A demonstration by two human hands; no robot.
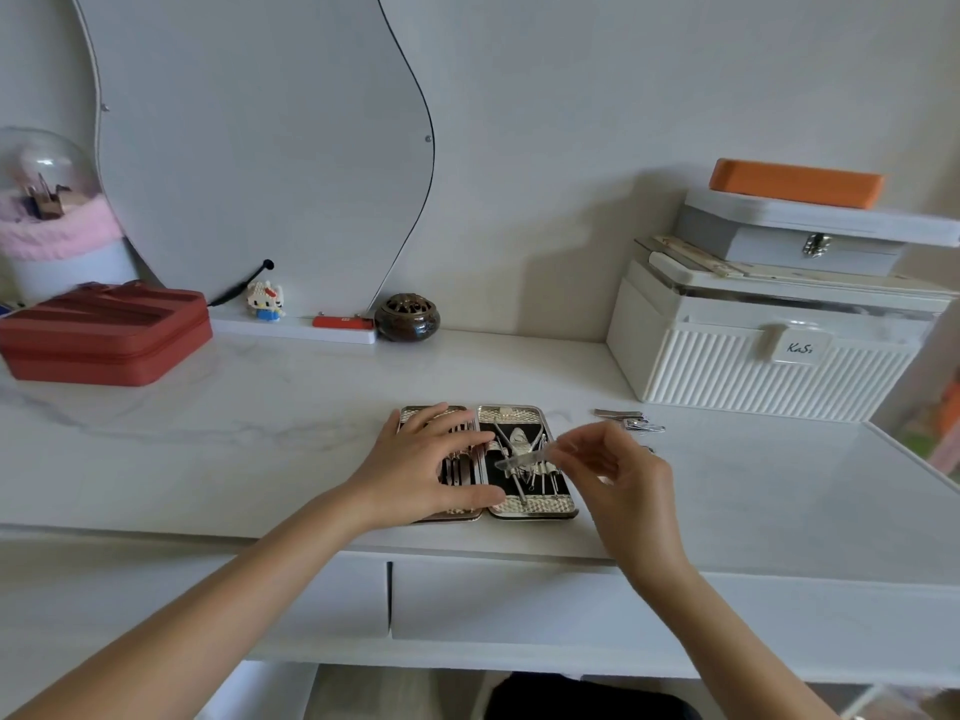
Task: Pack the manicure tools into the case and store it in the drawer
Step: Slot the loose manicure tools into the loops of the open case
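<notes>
The open, silver-edged manicure case with black lining point(488, 462) lies flat on the white marble-patterned desk point(260, 439), near the front edge, hinge running front to back. The left hand point(431, 462) rests on the left half with fingers spread and nearly straight, pressing it down.

The right hand point(623, 475) hovers just to the right of the case and pinches a slim silver metal tool point(524, 458) between thumb and fingertips. The tool's long axis runs roughly left-right, tilted slightly, its free end over the right half of the case. The stored tools there lie mostly front to back, so the held tool will probably need turning before it seats. The right hand is nearer the open slots.

Count: one case, one tool in hand. A small cluster of loose silver metal tools point(628, 420) lies on the desk beyond the right hand; it looks like two or three pieces, though the exact number cannot be told. Two white drawer fronts point(493, 600) are shut below the desk edge.
</notes>
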